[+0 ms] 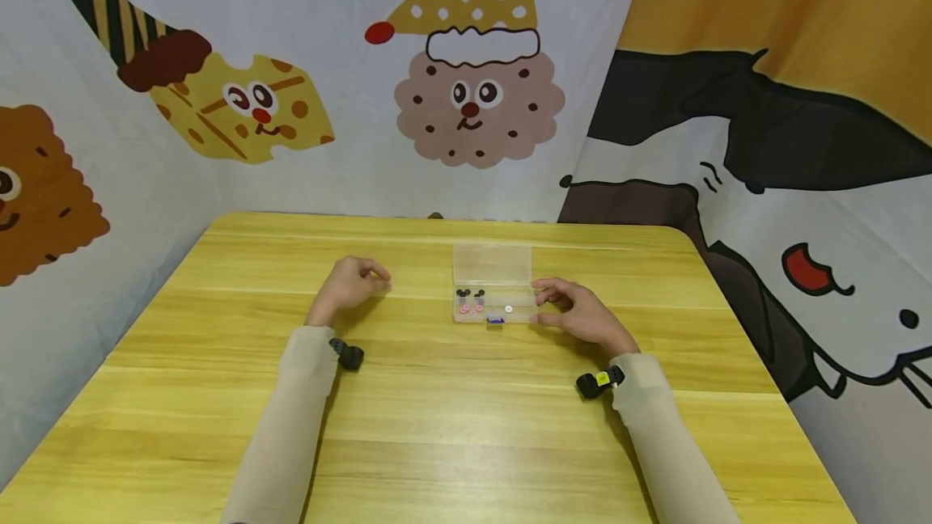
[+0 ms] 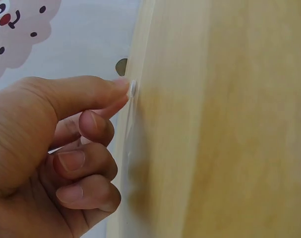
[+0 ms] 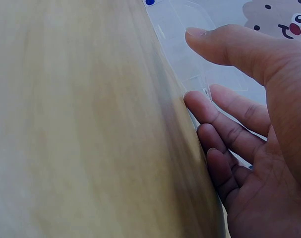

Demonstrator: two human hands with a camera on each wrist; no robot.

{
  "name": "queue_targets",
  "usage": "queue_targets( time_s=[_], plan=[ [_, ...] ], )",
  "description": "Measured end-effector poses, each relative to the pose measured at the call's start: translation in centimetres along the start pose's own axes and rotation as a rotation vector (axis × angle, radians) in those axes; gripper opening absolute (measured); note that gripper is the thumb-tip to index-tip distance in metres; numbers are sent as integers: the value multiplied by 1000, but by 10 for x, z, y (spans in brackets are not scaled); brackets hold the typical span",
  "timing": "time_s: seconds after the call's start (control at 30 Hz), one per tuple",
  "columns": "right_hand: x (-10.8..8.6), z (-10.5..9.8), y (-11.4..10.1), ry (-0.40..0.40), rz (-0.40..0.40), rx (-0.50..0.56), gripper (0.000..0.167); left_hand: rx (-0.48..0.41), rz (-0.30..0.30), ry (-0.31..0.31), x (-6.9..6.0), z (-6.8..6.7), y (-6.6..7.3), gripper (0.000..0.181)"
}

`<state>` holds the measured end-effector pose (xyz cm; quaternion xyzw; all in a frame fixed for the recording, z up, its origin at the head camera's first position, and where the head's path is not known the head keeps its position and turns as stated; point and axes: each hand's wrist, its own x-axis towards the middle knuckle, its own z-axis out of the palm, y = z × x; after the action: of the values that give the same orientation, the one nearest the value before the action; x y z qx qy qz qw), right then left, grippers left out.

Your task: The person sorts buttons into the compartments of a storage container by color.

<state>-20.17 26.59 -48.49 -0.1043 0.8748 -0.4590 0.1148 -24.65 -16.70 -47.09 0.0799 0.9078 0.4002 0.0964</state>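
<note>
A small clear plastic box (image 1: 520, 298) lies on the table with its lid (image 1: 492, 265) raised at the back. Several black buttons (image 1: 480, 293) and pink buttons (image 1: 464, 310) sit in its left part, and one white button (image 1: 508, 309) lies farther right. To the left of the box, my left hand (image 1: 351, 281) pinches a small white button (image 2: 133, 88) between thumb and index finger, just above the table; its face is seen edge-on. My right hand (image 1: 578, 312) holds the box's right end, thumb by the front corner and fingers by the back corner.
The wooden table (image 1: 437, 427) ends at a back edge against a cartoon-printed cloth (image 1: 291, 192). A blue latch (image 1: 495, 320) is on the box's front. Each wrist wears a small black camera (image 1: 351, 357).
</note>
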Motion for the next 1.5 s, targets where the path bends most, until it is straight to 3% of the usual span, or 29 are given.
queue_targets(
  time_s=[1.5],
  plan=[
    [1,0,2,-5,-10,-8,63,192,-17,35,-1,5,14,11]
  ],
)
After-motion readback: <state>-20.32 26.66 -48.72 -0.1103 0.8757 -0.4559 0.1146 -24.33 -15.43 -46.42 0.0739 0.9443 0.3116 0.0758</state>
